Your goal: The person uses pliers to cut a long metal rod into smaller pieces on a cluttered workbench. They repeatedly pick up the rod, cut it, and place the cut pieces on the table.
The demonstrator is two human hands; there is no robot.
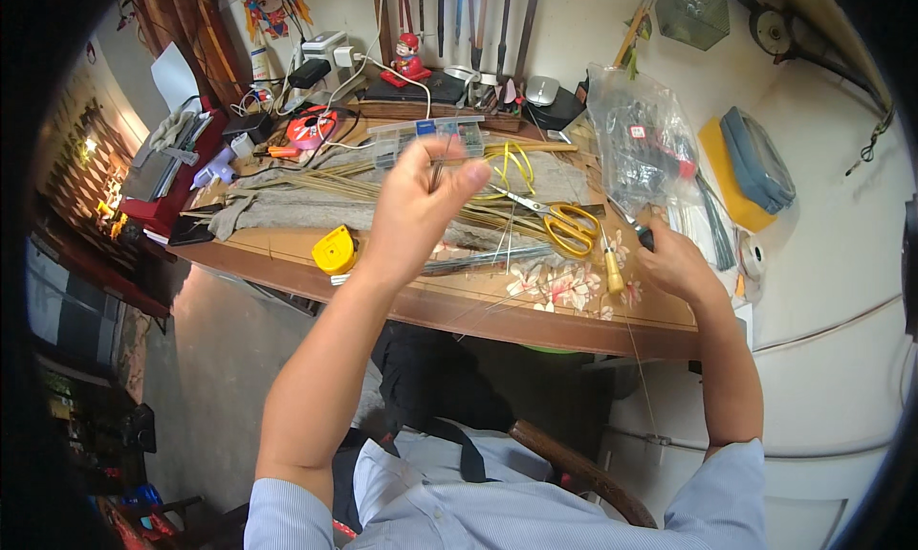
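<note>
My left hand (pixel 421 201) is raised above the front middle of the table, fingers curled and thumb pressed in. Something thin and dark shows between its fingers, too small to name. At the right, my right hand (pixel 677 263) is closed round a black-handled tool (pixel 645 236) with a narrow metal end pointing away to the left; its exact kind is unclear. Between the hands lie yellow-handled scissors (pixel 572 231), a wooden-handled awl (pixel 613 271) and a loop of yellow strip (pixel 514 167). Thin metal rods (pixel 492 260) lie near the table's front.
A yellow tape measure (pixel 334 251) sits by the front edge, left of my forearm. Long thin strips (pixel 325 185) lie across a grey cloth (pixel 277 215). Behind are a clear compartment box (pixel 387 145), a red figurine (pixel 408 57), a mouse (pixel 542 91) and a plastic bag (pixel 645 120).
</note>
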